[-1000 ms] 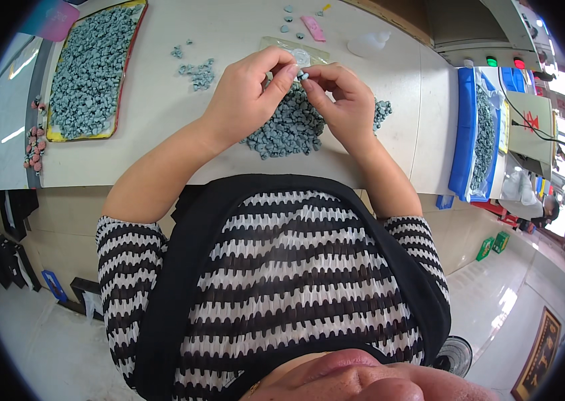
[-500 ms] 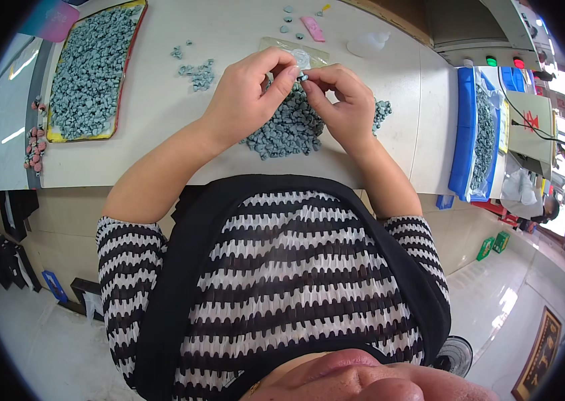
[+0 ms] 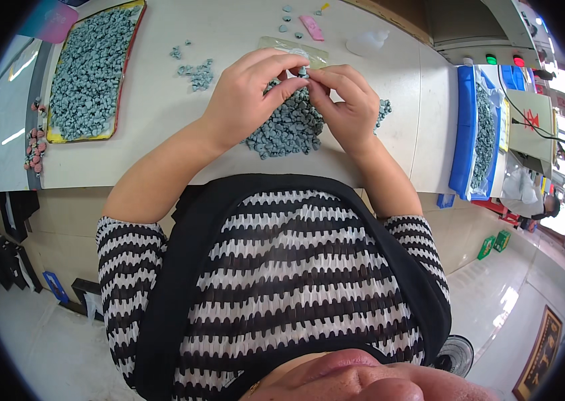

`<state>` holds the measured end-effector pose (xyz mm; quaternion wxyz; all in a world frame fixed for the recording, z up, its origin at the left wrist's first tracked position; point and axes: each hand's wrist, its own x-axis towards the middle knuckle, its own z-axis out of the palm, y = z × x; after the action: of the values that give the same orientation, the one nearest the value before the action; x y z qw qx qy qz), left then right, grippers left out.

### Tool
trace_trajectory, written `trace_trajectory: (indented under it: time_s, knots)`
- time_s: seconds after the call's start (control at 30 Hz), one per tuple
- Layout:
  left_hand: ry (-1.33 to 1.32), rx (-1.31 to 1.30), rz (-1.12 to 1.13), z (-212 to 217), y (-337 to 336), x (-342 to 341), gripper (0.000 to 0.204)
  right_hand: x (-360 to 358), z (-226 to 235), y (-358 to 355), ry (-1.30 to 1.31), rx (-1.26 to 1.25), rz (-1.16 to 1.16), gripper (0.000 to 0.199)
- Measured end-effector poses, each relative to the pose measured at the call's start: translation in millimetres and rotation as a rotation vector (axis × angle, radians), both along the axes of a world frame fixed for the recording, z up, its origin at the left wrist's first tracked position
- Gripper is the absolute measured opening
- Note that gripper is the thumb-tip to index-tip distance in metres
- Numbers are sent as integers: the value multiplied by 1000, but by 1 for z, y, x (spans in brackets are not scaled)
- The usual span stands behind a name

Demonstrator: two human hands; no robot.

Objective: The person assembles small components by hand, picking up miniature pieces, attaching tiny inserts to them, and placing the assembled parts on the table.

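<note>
In the head view, with twelve o'clock straight ahead, one small blue-grey piece (image 3: 303, 72) was held up between two sets of fingertips above a pale table (image 3: 162, 150), at the twelve o'clock edge of a loose pile (image 3: 289, 130) of similar pieces. The left hand (image 3: 245, 93), at eight o'clock from it, was narrow, its thumb and curled forefinger closed on the piece; the right hand (image 3: 349, 103), at four o'clock, was equally narrow, its thumb and forefinger seemingly pinching the same piece from the side. Finer detail at the fingertips was too small to make out. Good handling here, by judgement, called for a steady hold with the left, small and light adjustments with the right, and fingers set back far enough to leave the piece in sight. Too hard a squeeze looked likely to flick so slight an object loose, and one dropped into the pile would be difficult to pick out, so low wrists and an even pinch seemed wise. What looked like a clear flat packet (image 3: 274, 43) lay just beyond at eleven o'clock, best spared a bump from the knuckles. Toward nine o'clock a yellow tray (image 3: 110, 136) with a red edge brimmed with similar pieces, a small scatter (image 3: 198, 75) sat between it and the left hand, and a blue bin (image 3: 459, 157) toward four o'clock held more
</note>
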<state>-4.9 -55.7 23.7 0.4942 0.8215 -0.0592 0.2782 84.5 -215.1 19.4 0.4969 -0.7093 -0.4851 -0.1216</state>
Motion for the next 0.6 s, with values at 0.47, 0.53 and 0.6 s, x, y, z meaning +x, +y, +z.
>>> trace_trajectory:
  time_s: [0.47,0.53,0.6]
  knots:
    - [-183,212,52,-1,3,3,21,-2,0,-1,-111,-26,0,22]
    - [-157,178,42,-2,2,2,21,-1,-1,0,-128,-5,-2,20]
    - [-132,144,32,-2,1,1,20,3,-1,0,-173,-10,-5,20]
